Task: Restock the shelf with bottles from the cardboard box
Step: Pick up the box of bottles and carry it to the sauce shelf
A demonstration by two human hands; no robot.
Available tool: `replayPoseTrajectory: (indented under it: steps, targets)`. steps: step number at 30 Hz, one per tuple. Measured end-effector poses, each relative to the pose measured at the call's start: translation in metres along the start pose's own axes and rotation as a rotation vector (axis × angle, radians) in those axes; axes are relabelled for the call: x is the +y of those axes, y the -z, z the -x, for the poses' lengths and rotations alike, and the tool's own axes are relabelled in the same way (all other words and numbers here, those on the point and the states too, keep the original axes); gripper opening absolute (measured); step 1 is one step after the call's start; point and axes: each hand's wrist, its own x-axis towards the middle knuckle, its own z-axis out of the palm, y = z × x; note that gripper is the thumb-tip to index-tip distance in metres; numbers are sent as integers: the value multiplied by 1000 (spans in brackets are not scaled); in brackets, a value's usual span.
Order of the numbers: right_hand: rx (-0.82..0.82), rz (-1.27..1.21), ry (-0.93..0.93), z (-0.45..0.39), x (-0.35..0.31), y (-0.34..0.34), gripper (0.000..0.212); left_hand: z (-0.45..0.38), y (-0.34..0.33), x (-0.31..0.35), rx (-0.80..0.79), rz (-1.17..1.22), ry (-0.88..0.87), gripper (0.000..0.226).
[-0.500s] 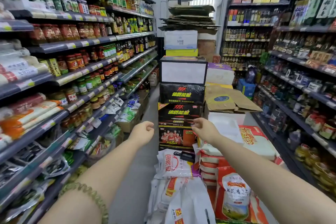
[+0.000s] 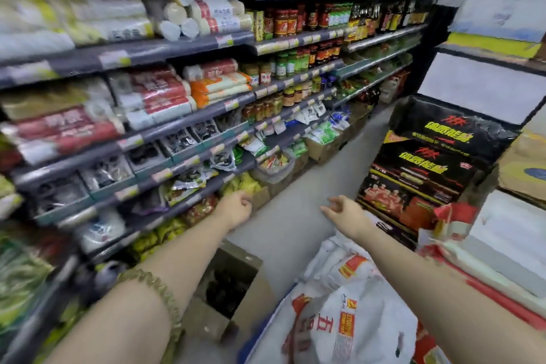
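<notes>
While your left hand [image 2: 236, 210] hangs loosely curled, empty, your right hand [image 2: 344, 211] spreads open fingers; cardboard box [image 2: 236, 281] sits below both.

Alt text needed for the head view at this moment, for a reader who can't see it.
Both arms stretch into a grocery aisle, the left hand and right hand empty. Below the left forearm an open cardboard box of dark bottles sits on the floor beside stocked shelves; white sacks lie at right.
</notes>
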Motion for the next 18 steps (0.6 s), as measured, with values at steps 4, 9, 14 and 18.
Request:
replayPoseTrajectory:
  steps: [4,9,14,18]
  targets:
    - [-104,19,55,-7,-27,-54,44,18,29,-70,106,24,123,23]
    - [-242,12,113,-11,-58,-117,46,47,62,-123,192,85,260,31]
    - [-343,-8,104,-21,-85,-177,48,40,84,-181,254,123,325,31]
    - [-348,-20,83,-41,-98,-215,47,17,98,-215,208,101,336,32]
